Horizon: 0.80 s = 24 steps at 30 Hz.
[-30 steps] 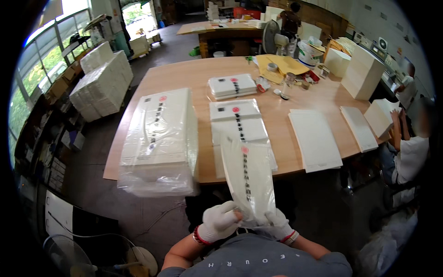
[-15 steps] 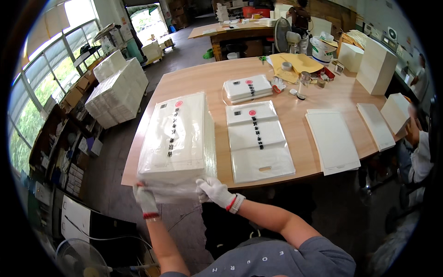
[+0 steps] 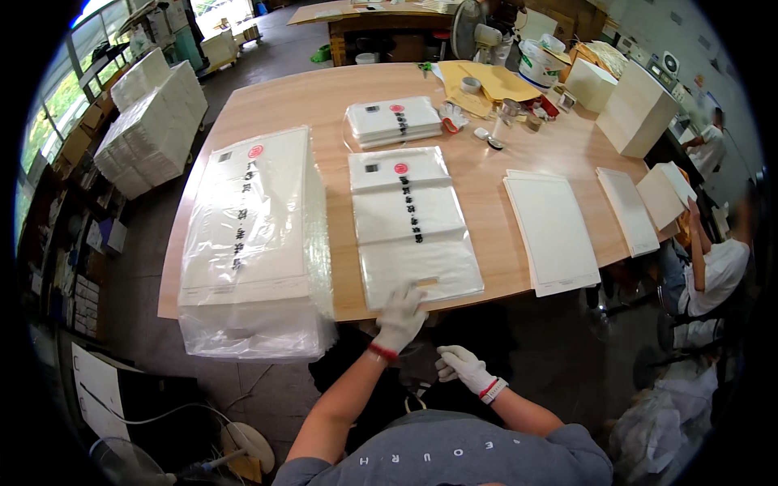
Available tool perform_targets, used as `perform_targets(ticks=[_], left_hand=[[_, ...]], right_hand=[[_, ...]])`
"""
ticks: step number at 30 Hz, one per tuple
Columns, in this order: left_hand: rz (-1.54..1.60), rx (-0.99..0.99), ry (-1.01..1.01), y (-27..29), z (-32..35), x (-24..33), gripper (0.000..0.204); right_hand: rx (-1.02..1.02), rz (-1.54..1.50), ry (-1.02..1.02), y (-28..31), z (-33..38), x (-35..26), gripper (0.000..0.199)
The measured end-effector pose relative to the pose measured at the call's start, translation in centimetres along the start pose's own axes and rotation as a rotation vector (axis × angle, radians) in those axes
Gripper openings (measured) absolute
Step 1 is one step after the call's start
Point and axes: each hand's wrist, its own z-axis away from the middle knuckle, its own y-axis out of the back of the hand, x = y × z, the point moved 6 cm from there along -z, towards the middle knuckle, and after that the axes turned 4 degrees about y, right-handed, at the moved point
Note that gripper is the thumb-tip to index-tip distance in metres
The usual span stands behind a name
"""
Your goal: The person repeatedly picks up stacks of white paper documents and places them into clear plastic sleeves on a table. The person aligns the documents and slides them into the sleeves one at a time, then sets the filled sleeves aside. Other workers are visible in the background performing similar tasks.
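Observation:
My left hand (image 3: 401, 317), in a white knit glove with a red cuff, reaches to the near edge of a flat stack of white printed plastic bags (image 3: 417, 243). Its fingers are stretched out, slightly blurred, by the bags' handle cutout. In front of the table edge is my right hand (image 3: 463, 367), gloved alike, its fingers curled in with nothing visible in them. To the left stands a tall stack of paper in a clear plastic bag (image 3: 251, 227), the bag's loose mouth hanging over the table edge. Behind lies a pile of folded printed bags (image 3: 393, 123).
On the table (image 3: 259, 101) are paper stacks (image 3: 551, 231), a white glove (image 3: 454, 118), tape rolls (image 3: 470, 84) and yellow envelopes (image 3: 494, 81). A seated person (image 3: 717, 267) handles paper at the right. Wrapped white bundles (image 3: 154, 121) stand on the floor, left.
Both hands have let go of the clear bag's mouth and moved right. The left now reaches to the flat bags; the right is drawn back before my body. The view has shifted right.

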Motion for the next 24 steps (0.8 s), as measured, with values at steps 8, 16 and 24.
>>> perform_targets(ticks=[8,16,24], left_hand=[[-0.427,-0.366,0.011,-4.0,-8.9,-3.6,0.022],[-0.184,-0.389,0.119,-3.1,-9.5,-2.4,0.016],[0.902,-0.056,0.589,-1.6,-13.4,-8.8,0.015]], right_hand=[[-0.019,-0.023,0.039,2.0,-0.7,-1.6,0.039],[0.025,-0.274,0.3,0.4,-12.9,-11.1,0.046],[0.667,0.959,0.67,5.3,-7.2,-13.6,0.034]])
